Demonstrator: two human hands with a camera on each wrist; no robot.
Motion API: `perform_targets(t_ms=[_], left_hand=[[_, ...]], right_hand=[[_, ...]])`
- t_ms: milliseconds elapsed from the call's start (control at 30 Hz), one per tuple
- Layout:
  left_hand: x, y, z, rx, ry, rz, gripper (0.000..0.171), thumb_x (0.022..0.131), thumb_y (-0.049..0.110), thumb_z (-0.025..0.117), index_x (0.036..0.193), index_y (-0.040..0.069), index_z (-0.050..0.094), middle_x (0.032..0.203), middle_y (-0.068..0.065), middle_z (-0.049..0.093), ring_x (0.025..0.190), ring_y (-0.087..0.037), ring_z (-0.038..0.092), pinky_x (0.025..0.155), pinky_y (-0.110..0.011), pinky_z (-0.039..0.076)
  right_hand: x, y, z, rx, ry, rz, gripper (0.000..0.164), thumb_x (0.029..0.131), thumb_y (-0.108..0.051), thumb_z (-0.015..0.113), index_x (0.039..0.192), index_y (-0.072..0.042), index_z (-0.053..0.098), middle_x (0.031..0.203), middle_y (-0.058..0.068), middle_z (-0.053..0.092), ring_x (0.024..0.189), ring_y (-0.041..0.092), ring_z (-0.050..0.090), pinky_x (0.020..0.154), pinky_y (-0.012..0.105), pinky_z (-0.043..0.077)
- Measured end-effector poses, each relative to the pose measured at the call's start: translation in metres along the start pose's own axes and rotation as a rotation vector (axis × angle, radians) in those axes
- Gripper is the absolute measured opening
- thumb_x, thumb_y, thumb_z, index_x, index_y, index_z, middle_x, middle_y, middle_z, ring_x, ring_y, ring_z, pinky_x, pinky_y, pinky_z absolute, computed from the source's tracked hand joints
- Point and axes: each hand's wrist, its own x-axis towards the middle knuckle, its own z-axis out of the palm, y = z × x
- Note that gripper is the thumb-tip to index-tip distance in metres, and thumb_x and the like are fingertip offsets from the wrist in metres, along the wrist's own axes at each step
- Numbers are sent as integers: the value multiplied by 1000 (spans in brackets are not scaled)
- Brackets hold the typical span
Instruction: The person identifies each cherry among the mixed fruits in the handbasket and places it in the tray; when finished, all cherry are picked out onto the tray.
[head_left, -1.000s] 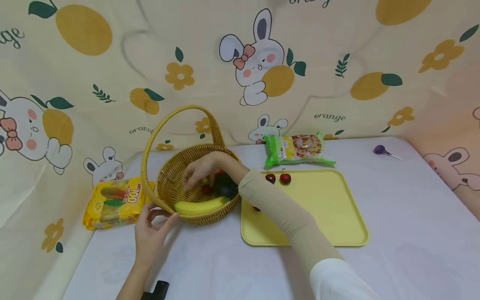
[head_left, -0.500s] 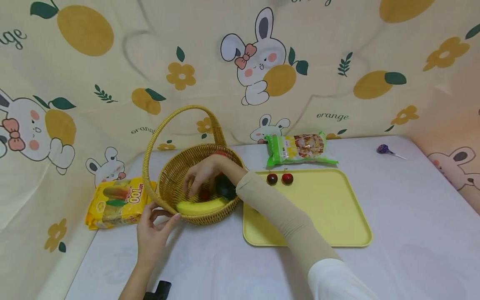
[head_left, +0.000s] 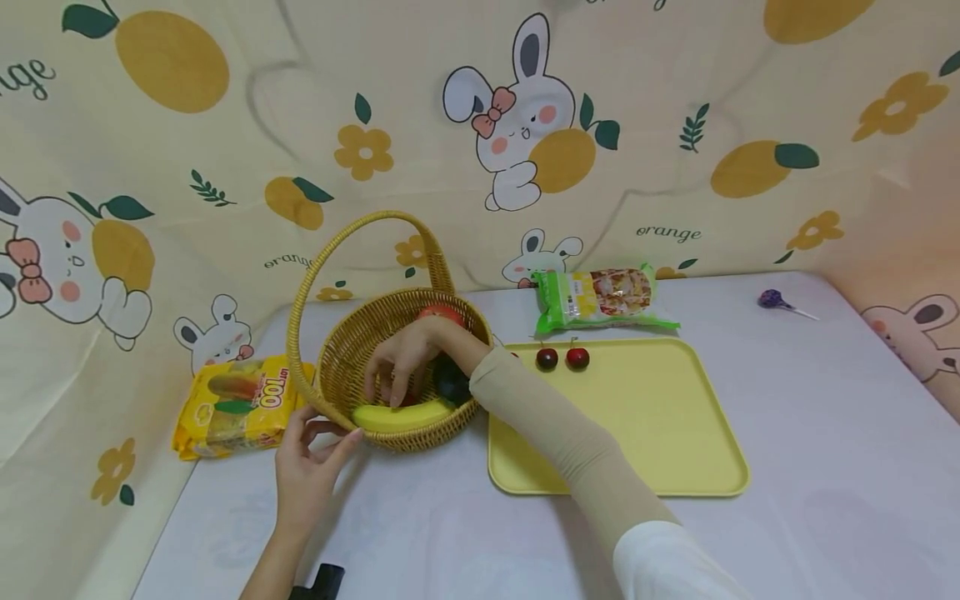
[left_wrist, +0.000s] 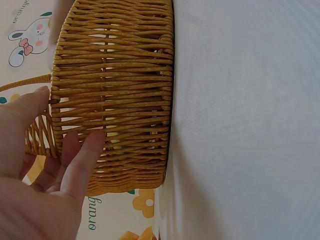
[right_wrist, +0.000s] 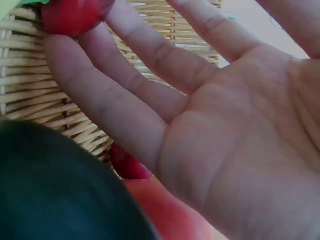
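Down inside the basket (head_left: 345, 367), my right hand (head_left: 405, 358) kept a roomy grip, its fingers long and only slightly bent. I saw their tips against a cherry (right_wrist: 77, 15) just beside the banana (head_left: 401, 415), without curling around it. My left hand (head_left: 307, 475) had a light grip on the basket at the foot of the handle (head_left: 293, 333), thumb on one side and fingers on the other, and the left wrist view gave me a fingertip against the outer weave.

The banana lay along the near side of the basket. A dark green fruit (head_left: 450, 383) sat under the right forearm, with a red fruit (head_left: 442, 313) at the back. The right wrist view showed me a second cherry (right_wrist: 129, 162) behind the little finger, close to the red fruit.

The basket stood upright on the counter (head_left: 420, 533). Just to its left was a yellow pack (head_left: 240, 408). To its right lay a tray (head_left: 660, 433), partly hidden by the sleeve (head_left: 570, 433), carrying a pair of cherries (head_left: 577, 358) near its far edge. Beyond the tray I saw a green-ended bag (head_left: 618, 293), and well to the right a lollipop (head_left: 770, 298). A black object (head_left: 326, 581) at the bottom edge was too cropped for me to name. Behind everything hung a backdrop (head_left: 562, 158) of rabbits and oranges.
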Motion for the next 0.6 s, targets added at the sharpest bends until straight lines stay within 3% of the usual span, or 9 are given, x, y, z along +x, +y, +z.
perform_targets(t_ms=[167,367,600], left_hand=[[0,1,1,4,3,-4,55,77,-18,75,125,-11,51,101,-7,61,85,-12,64,65,-20,60],[0,2,1,13,2,-10,54,77,-17,75,125,-11,51,105,-11,59,87,-12,63,67,-21,60],[0,2,1,13,0,-15,54,77,-17,76,125,-11,51,105,-10,59,87,-12,63,67,-21,60]], right_hand=[[0,4,-2,-6,-10,-23,45,91,0,70,134,1,57,116,17,60,98,17,61,94,42,55],[-2,4,-3,27,-30,-16,42,89,3,71,129,2,60,111,18,62,94,20,63,95,44,55],[-3,5,-3,35,-37,0,38,88,1,73,125,-4,64,120,25,57,87,19,63,84,40,58]])
